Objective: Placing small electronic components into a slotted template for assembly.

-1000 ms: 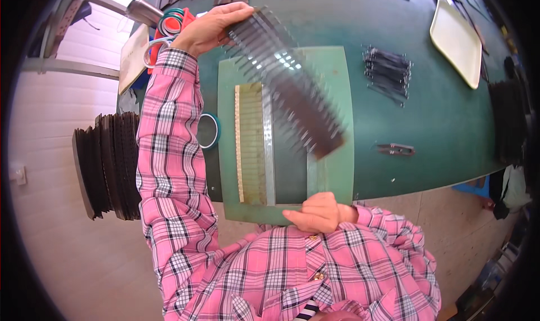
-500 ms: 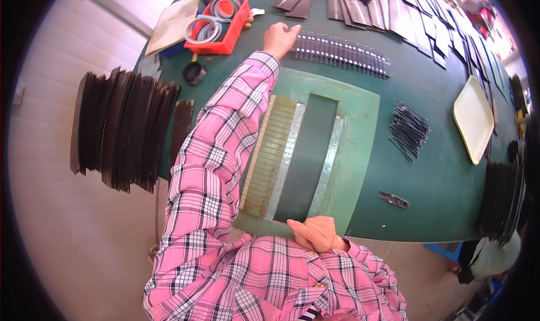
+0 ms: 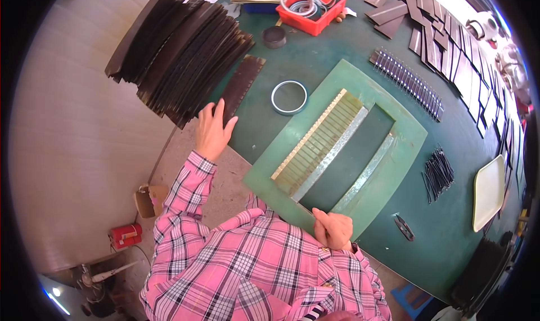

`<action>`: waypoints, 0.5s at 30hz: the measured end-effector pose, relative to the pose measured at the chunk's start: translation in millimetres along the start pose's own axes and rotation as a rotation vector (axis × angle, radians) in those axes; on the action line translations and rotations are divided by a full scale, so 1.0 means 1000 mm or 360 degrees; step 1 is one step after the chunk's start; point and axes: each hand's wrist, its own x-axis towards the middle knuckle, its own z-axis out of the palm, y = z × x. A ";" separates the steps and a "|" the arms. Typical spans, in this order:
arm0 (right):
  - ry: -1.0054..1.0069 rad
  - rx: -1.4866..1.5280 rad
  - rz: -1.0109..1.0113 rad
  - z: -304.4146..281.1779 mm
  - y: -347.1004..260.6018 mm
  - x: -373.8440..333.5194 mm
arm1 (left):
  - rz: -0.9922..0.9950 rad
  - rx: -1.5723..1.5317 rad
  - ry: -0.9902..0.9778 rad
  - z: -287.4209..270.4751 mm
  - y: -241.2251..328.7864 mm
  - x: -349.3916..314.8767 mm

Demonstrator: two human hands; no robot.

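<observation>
My left hand [image 3: 212, 131] is open, its fingers spread around the near end of a single dark brown strip [image 3: 246, 83] with a notched edge. Whether the fingertips touch it, I cannot tell. Beside that lies a tall stack of similar dark strips [image 3: 185, 51]. My right hand [image 3: 334, 231] is closed with its fingers curled, at the near edge of a pale green board [image 3: 406, 146]; its inside is hidden. On the board sit a slotted yellowish plate [image 3: 318, 144], two metal bars and a dark rectangular opening [image 3: 353, 149].
A tape ring [image 3: 274, 99] and a black round container [image 3: 274, 37] lie left of the board. Beyond are a red bin [image 3: 315, 25] of rings and a row of wire-ended parts [image 3: 408, 83]. Black leads [image 3: 439, 172], thread snips [image 3: 404, 228] and a cream tray [image 3: 488, 194] lie right.
My left hand has moved from the row of wire-ended parts back to the single strip by the stack. The view has turned left, and the tape ring now shows. My right hand stays closed by the board.
</observation>
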 end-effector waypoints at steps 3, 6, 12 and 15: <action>-0.0028 0.0021 0.0024 0.000 0.001 -0.002 | -0.0058 0.0031 -0.0086 0.000 -0.011 -0.022; 0.0088 0.0051 0.0054 0.003 0.004 -0.003 | -0.0067 -0.0093 -0.0178 0.002 -0.012 -0.013; 0.0170 0.0047 0.0136 0.002 0.011 -0.005 | -0.0093 -0.0281 -0.0361 -0.019 -0.015 0.000; 0.0152 0.0137 0.0420 -0.004 0.000 0.005 | -0.0422 -0.1188 -0.0816 -0.038 -0.031 0.002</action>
